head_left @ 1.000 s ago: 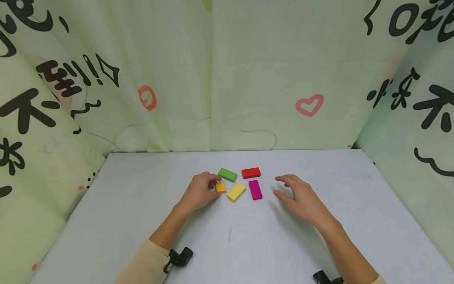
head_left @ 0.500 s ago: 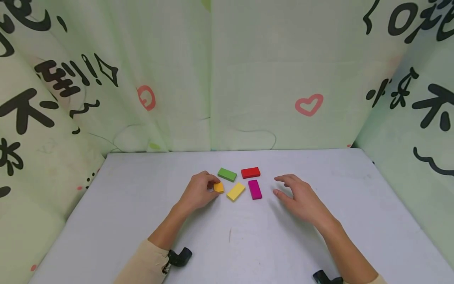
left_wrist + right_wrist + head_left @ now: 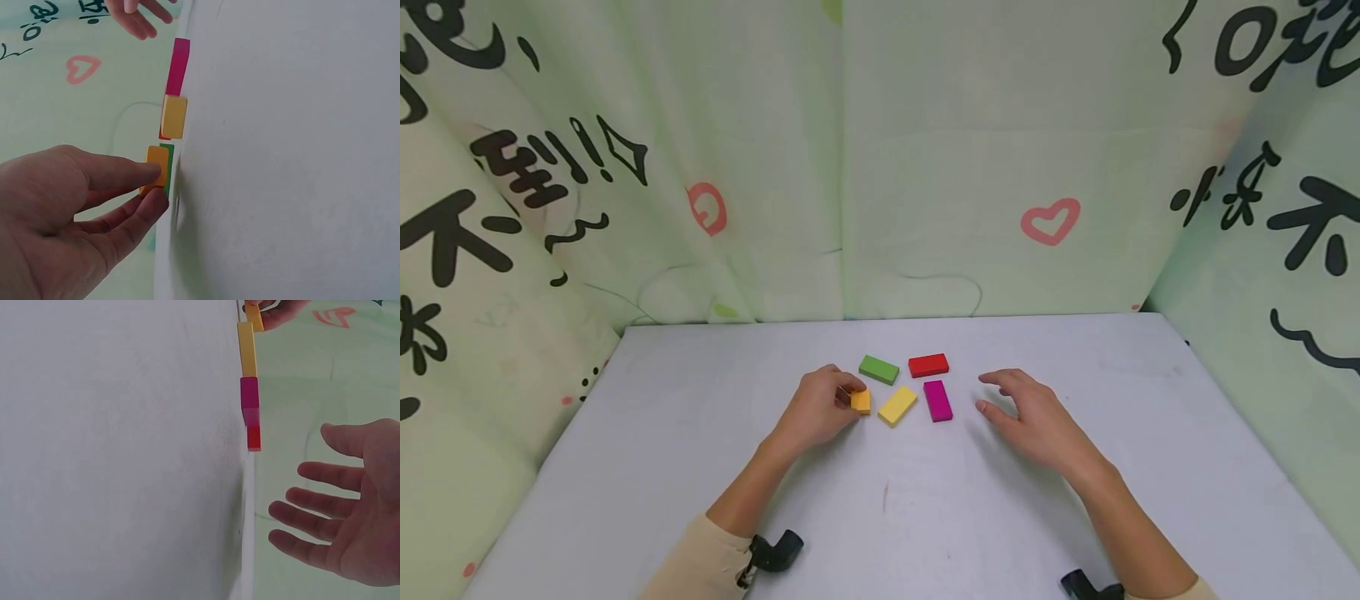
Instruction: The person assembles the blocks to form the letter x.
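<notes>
In the head view my left hand (image 3: pixel 826 405) pinches an orange block (image 3: pixel 861 402) between thumb and fingers, left of the other blocks. The left wrist view shows the thumb and a fingertip on the sides of this orange block (image 3: pixel 155 169). Close to its right lies a yellow block (image 3: pixel 898 406), with a green block (image 3: pixel 878 369) behind. A magenta block (image 3: pixel 937 401) and a red block (image 3: pixel 928 365) lie further right. My right hand (image 3: pixel 1037 421) is held right of the magenta block, fingers extended and apart, holding nothing; the right wrist view shows the spread fingers (image 3: pixel 319 503).
The blocks lie on a white table (image 3: pixel 880 517), toward its far edge. A pale green curtain (image 3: pixel 925 150) with black writing and red hearts surrounds the back and sides. Black cameras sit on both wrists, such as the left wrist camera (image 3: pixel 777 551).
My left hand has shifted the orange block slightly left, away from the yellow block, and turned it a little. The right hand and the other blocks stay where they were.
</notes>
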### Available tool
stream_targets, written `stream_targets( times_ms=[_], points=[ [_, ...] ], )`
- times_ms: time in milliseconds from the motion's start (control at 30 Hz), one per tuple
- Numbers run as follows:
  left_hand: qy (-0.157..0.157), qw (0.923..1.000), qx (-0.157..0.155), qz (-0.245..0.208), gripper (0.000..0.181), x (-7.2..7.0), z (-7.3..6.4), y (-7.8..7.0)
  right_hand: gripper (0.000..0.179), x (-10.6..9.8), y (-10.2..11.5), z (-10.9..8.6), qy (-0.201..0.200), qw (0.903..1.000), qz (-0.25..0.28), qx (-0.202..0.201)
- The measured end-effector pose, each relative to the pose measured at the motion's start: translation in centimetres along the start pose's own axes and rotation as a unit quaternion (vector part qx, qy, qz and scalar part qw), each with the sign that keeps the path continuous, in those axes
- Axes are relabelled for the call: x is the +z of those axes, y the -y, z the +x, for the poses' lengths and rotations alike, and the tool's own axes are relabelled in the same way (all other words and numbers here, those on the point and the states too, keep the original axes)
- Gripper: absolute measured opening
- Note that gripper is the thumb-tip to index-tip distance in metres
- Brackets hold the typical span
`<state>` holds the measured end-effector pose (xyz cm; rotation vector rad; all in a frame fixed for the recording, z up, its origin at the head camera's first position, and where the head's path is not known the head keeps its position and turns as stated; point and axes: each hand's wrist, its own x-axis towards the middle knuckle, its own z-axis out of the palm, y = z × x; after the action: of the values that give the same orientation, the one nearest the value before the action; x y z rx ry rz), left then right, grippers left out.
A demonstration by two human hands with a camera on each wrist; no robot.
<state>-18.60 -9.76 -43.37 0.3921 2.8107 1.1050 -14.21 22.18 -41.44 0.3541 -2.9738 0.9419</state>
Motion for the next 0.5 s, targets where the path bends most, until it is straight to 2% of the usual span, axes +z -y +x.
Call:
stream_targets(
  times_ms=[500],
  points=[
    [0.019, 0.9997, -0.014, -0.001, 0.03, 0.3, -1.5, -1.1, 0.045, 0.0, -0.1, -0.1, 0.002, 1.0, 0.004, 0.0]
  ],
)
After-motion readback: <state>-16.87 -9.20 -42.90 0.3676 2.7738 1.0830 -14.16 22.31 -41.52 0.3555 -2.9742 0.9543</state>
